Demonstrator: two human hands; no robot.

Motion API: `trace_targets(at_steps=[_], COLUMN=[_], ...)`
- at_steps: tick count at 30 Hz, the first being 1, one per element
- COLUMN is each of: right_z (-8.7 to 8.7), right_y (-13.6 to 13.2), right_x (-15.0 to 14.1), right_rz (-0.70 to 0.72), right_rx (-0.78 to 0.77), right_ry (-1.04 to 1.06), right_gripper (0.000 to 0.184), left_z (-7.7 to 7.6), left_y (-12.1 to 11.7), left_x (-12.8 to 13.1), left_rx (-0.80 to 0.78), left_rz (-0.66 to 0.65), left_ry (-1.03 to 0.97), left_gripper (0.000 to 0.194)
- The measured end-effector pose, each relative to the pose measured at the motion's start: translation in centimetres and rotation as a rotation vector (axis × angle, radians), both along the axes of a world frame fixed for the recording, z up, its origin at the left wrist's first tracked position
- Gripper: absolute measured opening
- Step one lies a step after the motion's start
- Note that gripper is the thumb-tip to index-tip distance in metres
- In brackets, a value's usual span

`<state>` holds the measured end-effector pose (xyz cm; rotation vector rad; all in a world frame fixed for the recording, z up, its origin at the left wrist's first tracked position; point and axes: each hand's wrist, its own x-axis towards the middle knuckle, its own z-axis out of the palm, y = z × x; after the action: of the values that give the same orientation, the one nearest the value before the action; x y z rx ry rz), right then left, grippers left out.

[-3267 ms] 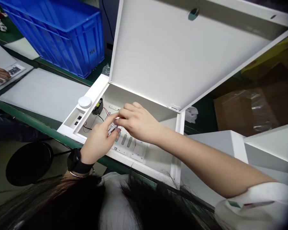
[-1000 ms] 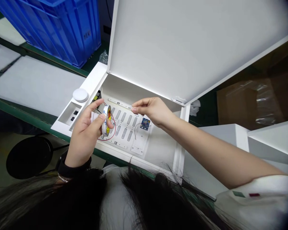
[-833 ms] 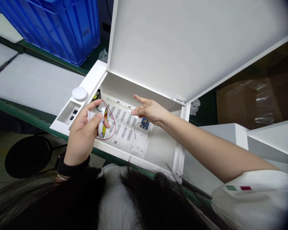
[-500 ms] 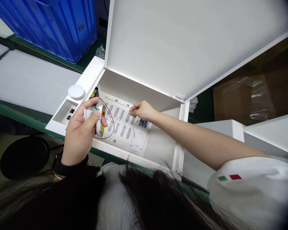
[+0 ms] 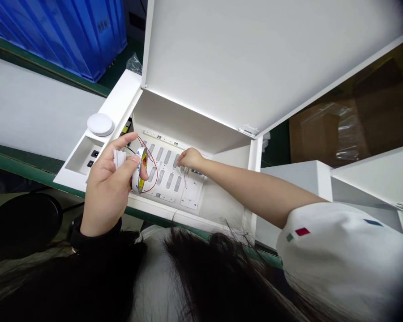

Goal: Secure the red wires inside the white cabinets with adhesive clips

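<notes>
Looking down at a bench setup: far left there's a white mat on a green-edged bench, w/ a blue plastic crate behind it and a round black stool seat down low. Next comes the open white cabinet. A small white puck sits on its left ledge, right by a recess w/ little black buttons. Left hand is over the cabinet's edge, fingers curled and clamped on a roll of tape, w/ a white strip pinched against it and a thin red wire looping just beside the roll. Inside, a slotted white panel lies on the cabinet floor. Right hand reaches in from a white sleeve, fingertips bunched together and down at the panel, tho can't tell if they're pinching anything. Small blue circuit board sits just past them, mostly hidden. Big lid stands open above, and a plastic-wrapped cardboard box is far right.
</notes>
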<state>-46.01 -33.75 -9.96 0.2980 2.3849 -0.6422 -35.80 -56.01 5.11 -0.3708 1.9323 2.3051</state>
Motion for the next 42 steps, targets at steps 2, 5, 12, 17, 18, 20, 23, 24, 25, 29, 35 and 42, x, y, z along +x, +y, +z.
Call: trace_targets(at_steps=[2,5,12,17,18,20,23,24,25,29,35,42], right_z=[-1.0,-2.5,-4.6,-5.3,-5.5,-5.7,-6.0,-6.1,-6.2,-6.6,-7.2,-7.0], right_y=[-0.1,-0.1,0.5,0.6,0.6,0.7,0.7,0.7,0.7,0.6,0.3,1.4], right_x=[0.4,1.1,2.1,2.5,2.5,2.7,2.8,2.8,2.8,3.3,4.1,2.7], right_rz=[0.018,0.053,0.046,0.010,0.017,0.038,0.051,0.052,0.053,0.067,0.091,0.034], right_rx=[-0.011,0.014,0.064,0.114,0.120,0.130,0.135,0.137,0.140,0.154,0.143,0.212], right_ry=[-0.033,-0.044,-0.029,0.020,0.029,0.039,0.054,0.060,0.068,0.113,0.166,0.118], right_gripper=[0.018,0.021,0.024,0.027,0.027,0.025,0.024,0.024,0.024,0.025,0.029,0.053], left_z=[-0.2,-0.2,-0.1,-0.3,-0.3,-0.3,-0.3,-0.3,-0.3,-0.4,-0.3,-0.4], left_y=[-0.1,-0.3,-0.6,-0.6,-0.6,-0.6,-0.6,-0.6,-0.7,-0.6,-0.6,-0.7], left_x=[0.0,-0.1,0.0,-0.1,-0.1,-0.1,-0.1,-0.1,-0.1,-0.1,-0.2,-0.2], left_rx=[-0.005,0.000,0.007,0.000,0.001,0.006,0.015,0.015,0.014,0.013,0.026,-0.015], left_rz=[-0.010,-0.024,-0.054,-0.069,-0.072,-0.079,-0.080,-0.078,-0.075,-0.068,-0.074,-0.084], left_ry=[0.005,-0.003,-0.029,-0.019,-0.017,-0.018,-0.015,-0.012,-0.008,0.002,-0.002,0.000], left_gripper=[0.042,0.042,0.043,0.043,0.042,0.041,0.041,0.041,0.042,0.042,0.039,0.041])
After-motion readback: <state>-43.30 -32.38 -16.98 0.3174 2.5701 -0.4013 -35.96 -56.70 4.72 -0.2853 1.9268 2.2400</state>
